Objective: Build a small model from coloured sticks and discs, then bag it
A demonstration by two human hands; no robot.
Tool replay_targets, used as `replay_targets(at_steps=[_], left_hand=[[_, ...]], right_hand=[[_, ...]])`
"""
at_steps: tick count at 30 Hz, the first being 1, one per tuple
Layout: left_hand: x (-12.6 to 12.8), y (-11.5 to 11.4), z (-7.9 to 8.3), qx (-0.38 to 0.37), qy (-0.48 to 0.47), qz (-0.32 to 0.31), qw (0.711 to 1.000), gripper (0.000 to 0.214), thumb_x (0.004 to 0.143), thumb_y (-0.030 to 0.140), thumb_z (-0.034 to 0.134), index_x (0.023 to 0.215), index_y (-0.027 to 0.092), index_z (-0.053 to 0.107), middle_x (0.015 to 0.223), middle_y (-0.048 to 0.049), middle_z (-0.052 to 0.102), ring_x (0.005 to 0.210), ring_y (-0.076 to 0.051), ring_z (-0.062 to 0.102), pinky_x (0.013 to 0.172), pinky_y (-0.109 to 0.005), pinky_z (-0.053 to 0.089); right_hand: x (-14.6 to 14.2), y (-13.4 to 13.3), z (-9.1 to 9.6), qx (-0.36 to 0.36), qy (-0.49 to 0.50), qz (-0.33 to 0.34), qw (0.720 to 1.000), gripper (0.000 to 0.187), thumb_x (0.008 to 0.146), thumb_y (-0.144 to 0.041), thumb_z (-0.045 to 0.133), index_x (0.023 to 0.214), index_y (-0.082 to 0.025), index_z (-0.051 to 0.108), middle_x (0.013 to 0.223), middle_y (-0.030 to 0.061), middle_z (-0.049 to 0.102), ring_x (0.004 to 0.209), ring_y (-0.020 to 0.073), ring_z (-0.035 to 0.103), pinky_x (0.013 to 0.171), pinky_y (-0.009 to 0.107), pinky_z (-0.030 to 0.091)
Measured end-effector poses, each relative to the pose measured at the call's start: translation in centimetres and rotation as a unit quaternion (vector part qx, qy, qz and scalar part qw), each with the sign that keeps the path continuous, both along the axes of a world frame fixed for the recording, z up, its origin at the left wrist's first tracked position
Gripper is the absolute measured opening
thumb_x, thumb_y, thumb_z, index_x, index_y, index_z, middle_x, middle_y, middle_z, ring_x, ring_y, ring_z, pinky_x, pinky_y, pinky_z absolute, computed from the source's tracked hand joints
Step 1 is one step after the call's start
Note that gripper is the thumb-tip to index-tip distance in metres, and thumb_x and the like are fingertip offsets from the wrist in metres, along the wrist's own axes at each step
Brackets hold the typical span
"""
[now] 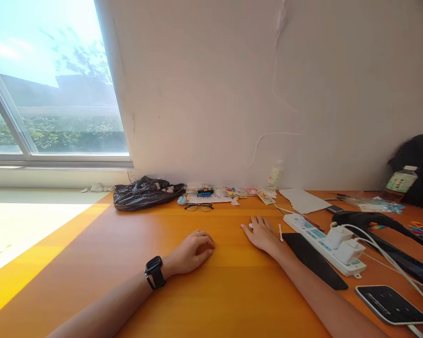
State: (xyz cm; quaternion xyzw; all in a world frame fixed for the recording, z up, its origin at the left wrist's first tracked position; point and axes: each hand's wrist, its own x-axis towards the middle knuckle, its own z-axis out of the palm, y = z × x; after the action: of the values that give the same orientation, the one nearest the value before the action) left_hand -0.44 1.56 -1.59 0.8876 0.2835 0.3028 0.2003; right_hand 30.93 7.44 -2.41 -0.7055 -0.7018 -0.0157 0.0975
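My left hand (193, 251) rests on the orange table (127, 263) with its fingers curled loosely under; a ring is on one finger and a black watch (155, 272) on the wrist. Nothing shows inside it. My right hand (262, 234) lies flat on the table, fingers stretched out and slightly apart, holding nothing. A small white object (250, 226) lies at its fingertips. The two hands lie apart, about a hand's width between them.
A black plastic bag (144, 192), glasses (199, 207) and small colourful items (211, 191) line the wall. Right of my right hand are a white power strip (324, 241) with chargers, a black flat object (312, 260), a phone (391, 305), bottles and cables.
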Motion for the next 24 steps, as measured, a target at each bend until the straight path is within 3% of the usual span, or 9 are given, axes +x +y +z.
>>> replay_targets(at_steps=[7,11,13,16,19,21,24], left_hand=[[0.1,-0.3,0.1,-0.008,0.010,0.019,1.000,0.016,0.099,0.027,0.054,0.109,0.020,0.064,0.113,-0.0087,0.068,0.107,-0.023,0.061,0.100,-0.039,0.048],[0.0,-0.6,0.1,-0.011,-0.007,0.035,0.999,0.041,0.097,0.034,0.059,0.136,0.024,0.052,0.134,-0.0106,0.061,0.123,-0.025,0.056,0.110,-0.043,0.044],[-0.1,-0.7,0.1,-0.005,-0.009,0.027,1.000,0.053,0.096,0.039,0.061,0.145,0.026,0.044,0.145,-0.0117,0.053,0.133,-0.027,0.050,0.116,-0.045,0.040],[-0.2,-0.8,0.3,0.000,0.024,0.024,0.999,0.064,0.095,0.047,0.062,0.152,0.028,0.038,0.158,-0.0121,0.041,0.144,-0.030,0.040,0.121,-0.050,0.034],[-0.3,-0.9,0.4,0.008,0.072,0.019,0.997,0.072,0.093,0.054,0.063,0.156,0.033,0.036,0.164,-0.0104,0.034,0.147,-0.034,0.036,0.121,-0.055,0.031],[-0.3,-0.9,0.5,0.016,0.092,0.012,0.996,0.072,0.092,0.056,0.064,0.155,0.034,0.037,0.165,-0.0098,0.033,0.148,-0.036,0.035,0.120,-0.057,0.031],[-0.2,-1.0,0.5,0.018,0.101,0.012,0.995,0.071,0.092,0.057,0.063,0.155,0.033,0.040,0.165,-0.0104,0.034,0.147,-0.037,0.036,0.119,-0.057,0.032]], right_hand=[[-3.5,-1.7,-0.6,-0.033,0.101,0.112,0.988,0.073,0.100,-0.054,0.042,0.153,-0.004,0.041,0.163,0.0209,0.031,0.153,0.0326,0.025,0.125,0.046,0.020],[-6.3,-3.7,0.5,-0.041,0.232,0.253,0.938,0.068,0.102,-0.056,0.039,0.155,-0.014,0.042,0.164,0.0145,0.033,0.152,0.0264,0.029,0.125,0.044,0.024],[-6.8,-4.1,1.1,-0.012,0.263,0.275,0.925,0.063,0.103,-0.055,0.037,0.154,-0.018,0.043,0.162,0.0120,0.037,0.150,0.0245,0.034,0.124,0.043,0.027],[-5.6,-3.6,1.8,0.052,0.196,0.192,0.960,0.066,0.104,-0.054,0.032,0.155,-0.012,0.042,0.162,0.0153,0.037,0.150,0.0272,0.033,0.124,0.044,0.026],[-2.9,-2.3,2.1,0.070,0.046,0.038,0.996,0.075,0.102,-0.057,0.034,0.157,-0.005,0.036,0.165,0.0228,0.026,0.150,0.0417,0.027,0.122,0.058,0.014],[-1.1,-1.6,2.2,0.039,-0.038,-0.051,0.997,0.074,0.102,-0.057,0.035,0.156,-0.007,0.038,0.162,0.0269,0.028,0.144,0.0498,0.034,0.117,0.069,0.005],[0.4,-1.1,2.2,-0.028,-0.101,-0.114,0.988,0.071,0.103,-0.057,0.032,0.154,-0.008,0.043,0.154,0.0304,0.040,0.133,0.0503,0.048,0.112,0.074,0.004]])
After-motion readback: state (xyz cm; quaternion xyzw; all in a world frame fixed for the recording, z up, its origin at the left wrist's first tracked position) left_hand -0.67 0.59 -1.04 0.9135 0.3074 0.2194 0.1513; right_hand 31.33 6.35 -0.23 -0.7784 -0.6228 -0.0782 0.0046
